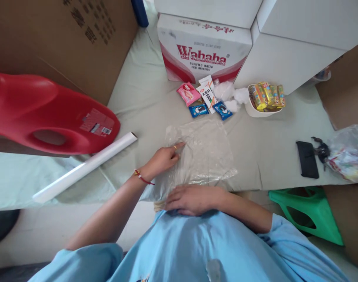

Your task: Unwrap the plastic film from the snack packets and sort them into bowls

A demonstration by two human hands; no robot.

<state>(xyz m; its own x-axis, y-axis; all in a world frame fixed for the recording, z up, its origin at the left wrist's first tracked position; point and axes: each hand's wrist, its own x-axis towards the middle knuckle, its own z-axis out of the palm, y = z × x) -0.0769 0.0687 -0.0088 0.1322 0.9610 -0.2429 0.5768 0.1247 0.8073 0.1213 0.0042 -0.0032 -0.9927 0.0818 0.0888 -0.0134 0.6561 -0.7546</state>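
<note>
A clear, crinkled plastic bag (pixel 208 150) lies flat on the cloth-covered table in front of me. My left hand (pixel 166 158) rests on its left side, index finger stretched out on the plastic and the other fingers partly curled; it grips nothing. My right hand (pixel 193 199) lies flat against my blue shirt at the table's front edge, just below the bag, with its fingers extended and nothing held. Beyond the bag sit a pink snack packet (pixel 188 93), a white snack packet (pixel 207 98) and two blue packets (pixel 198 111), beside crumpled white plastic (pixel 226 91).
A white tub (pixel 264 112) holds several yellow packets. Behind stands a Wahaha carton (pixel 204 51). At left are a red jug (pixel 49 113), a white roll (pixel 87 166) and a brown carton (pixel 58 43). A black phone (pixel 307 159) and a filled bag (pixel 349 154) lie right, above a green stool (pixel 311 215).
</note>
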